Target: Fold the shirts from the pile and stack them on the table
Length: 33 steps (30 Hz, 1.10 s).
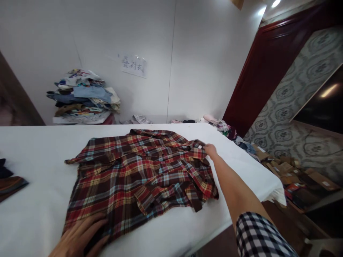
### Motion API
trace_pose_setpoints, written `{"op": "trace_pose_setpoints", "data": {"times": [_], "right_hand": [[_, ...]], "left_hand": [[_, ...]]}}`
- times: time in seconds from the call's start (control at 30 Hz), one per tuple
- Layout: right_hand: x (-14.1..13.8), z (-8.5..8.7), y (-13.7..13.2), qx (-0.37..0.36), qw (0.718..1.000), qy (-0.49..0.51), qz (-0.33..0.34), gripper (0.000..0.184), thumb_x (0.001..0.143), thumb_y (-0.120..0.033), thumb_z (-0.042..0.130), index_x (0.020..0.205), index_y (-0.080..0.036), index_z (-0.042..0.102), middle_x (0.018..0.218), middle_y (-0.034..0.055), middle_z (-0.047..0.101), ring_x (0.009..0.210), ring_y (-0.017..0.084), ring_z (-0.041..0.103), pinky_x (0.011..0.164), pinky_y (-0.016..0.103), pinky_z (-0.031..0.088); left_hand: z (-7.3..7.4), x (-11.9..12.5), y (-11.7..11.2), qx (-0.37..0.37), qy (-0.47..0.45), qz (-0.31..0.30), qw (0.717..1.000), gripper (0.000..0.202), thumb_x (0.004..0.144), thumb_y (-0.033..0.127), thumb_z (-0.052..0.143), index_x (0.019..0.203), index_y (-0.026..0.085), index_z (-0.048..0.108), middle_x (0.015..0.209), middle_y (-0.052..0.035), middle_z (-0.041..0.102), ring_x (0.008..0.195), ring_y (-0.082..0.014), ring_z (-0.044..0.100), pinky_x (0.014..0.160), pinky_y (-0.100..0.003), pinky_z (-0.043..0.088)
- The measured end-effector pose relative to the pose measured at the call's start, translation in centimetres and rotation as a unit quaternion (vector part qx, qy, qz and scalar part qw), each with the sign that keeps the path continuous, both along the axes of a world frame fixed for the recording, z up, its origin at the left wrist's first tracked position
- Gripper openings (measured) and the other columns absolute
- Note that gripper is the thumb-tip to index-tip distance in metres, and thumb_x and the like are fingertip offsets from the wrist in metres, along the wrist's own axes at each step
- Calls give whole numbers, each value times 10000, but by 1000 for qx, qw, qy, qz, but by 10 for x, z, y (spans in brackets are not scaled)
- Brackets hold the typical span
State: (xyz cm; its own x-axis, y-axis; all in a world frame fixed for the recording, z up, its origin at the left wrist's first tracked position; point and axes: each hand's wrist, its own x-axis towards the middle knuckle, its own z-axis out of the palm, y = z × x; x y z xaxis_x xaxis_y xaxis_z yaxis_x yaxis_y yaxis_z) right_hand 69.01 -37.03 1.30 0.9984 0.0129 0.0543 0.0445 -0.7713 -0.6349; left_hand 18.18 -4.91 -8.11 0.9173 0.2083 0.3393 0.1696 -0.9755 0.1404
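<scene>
A plaid shirt (pixel 128 175) in red, brown, yellow and pale blue lies spread sideways on a white-covered table, its collar toward the right and its hem toward the left. Its sleeves rest folded and wrinkled over the body. My right hand (pixel 211 151) reaches far across and pinches the shirt at the collar end, beside a small white label. At the near left corner of the hem, my left hand (pixel 80 235) rests on the cloth with its fingers stretched out and its thumb apart. The lower part of that hand is cut off by the frame.
The white table (pixel 241 171) ends at the right. Behind it stands a tall stack of folded clothes (pixel 85 98) by a wall with a paper sign (pixel 134 65). Dark and brown garments (pixel 12 184) lie at the left. Cardboard boxes (pixel 286 171) crowd the floor at right.
</scene>
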Motion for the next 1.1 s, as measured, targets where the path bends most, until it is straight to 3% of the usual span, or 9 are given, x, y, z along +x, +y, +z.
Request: {"op": "trace_pose_setpoints", "data": {"times": [0.13,0.27,0.47,0.57,0.67,0.73,0.83,0.93,1.1], "right_hand": [[21,19,-27,14,996,-55,-73,293,797,-273,531,999,-132,690,973,160,703,984,276,627,791,335,465],[15,14,-36,35,995,-79,-45,433,825,-266,483,1186,-70,620,1168,204,649,1139,294,567,941,379,428],[-60,-4,-16,55,983,-37,170,349,869,-344,501,1117,-185,688,1045,69,731,992,225,658,906,339,488],[-115,-8,-19,2,954,14,299,478,842,-508,579,1223,-230,651,1228,85,672,1127,271,621,972,388,467],[-159,-13,-27,-67,927,36,366,611,816,-580,601,1328,-246,573,1393,108,550,1274,314,518,1046,449,414],[-176,-17,-29,-93,912,10,399,525,824,-525,618,1262,-237,624,1397,119,543,1296,321,494,1054,466,408],[-187,-18,-29,-104,891,-66,436,225,868,-336,574,942,-204,742,1322,130,601,1239,310,540,1036,477,425],[-187,-7,-40,-17,890,-164,424,206,867,-268,547,826,-213,741,1262,105,645,1237,301,534,1065,523,388],[-195,18,-97,329,896,-119,273,261,810,-383,656,1016,-239,725,1016,74,740,942,257,678,866,472,543]], "left_hand": [[-6,-4,-5,1,-9,1,1000,523,754,567,568,1235,378,651,1308,-55,628,1170,-344,606,941,-495,543],[-1,-6,-9,-6,-6,24,1000,516,763,577,567,1234,383,649,1325,-45,615,1191,-327,594,969,-475,524],[30,-3,-16,-24,47,7,999,475,773,591,598,1190,378,673,1321,-12,624,1195,-265,598,1008,-404,500],[39,-3,-17,-18,41,-7,999,455,806,550,585,1212,358,659,1346,-18,606,1231,-255,570,1031,-409,481],[45,-4,-17,-7,51,-47,998,443,807,517,601,1210,342,659,1301,-23,639,1170,-237,616,980,-361,520],[48,-4,-18,1,45,-54,997,389,822,473,586,1161,311,688,1244,-36,673,1118,-231,646,953,-342,535],[52,-1,-22,14,32,-51,998,317,869,342,493,1080,269,717,1177,-51,703,1076,-221,664,937,-344,539],[58,3,-24,34,21,-42,998,323,896,290,431,1041,226,712,1118,-59,722,1020,-205,681,905,-334,544],[83,-12,-23,59,-80,7,995,342,919,346,410,1074,179,665,1097,-82,725,984,-224,683,896,-361,537]]}}
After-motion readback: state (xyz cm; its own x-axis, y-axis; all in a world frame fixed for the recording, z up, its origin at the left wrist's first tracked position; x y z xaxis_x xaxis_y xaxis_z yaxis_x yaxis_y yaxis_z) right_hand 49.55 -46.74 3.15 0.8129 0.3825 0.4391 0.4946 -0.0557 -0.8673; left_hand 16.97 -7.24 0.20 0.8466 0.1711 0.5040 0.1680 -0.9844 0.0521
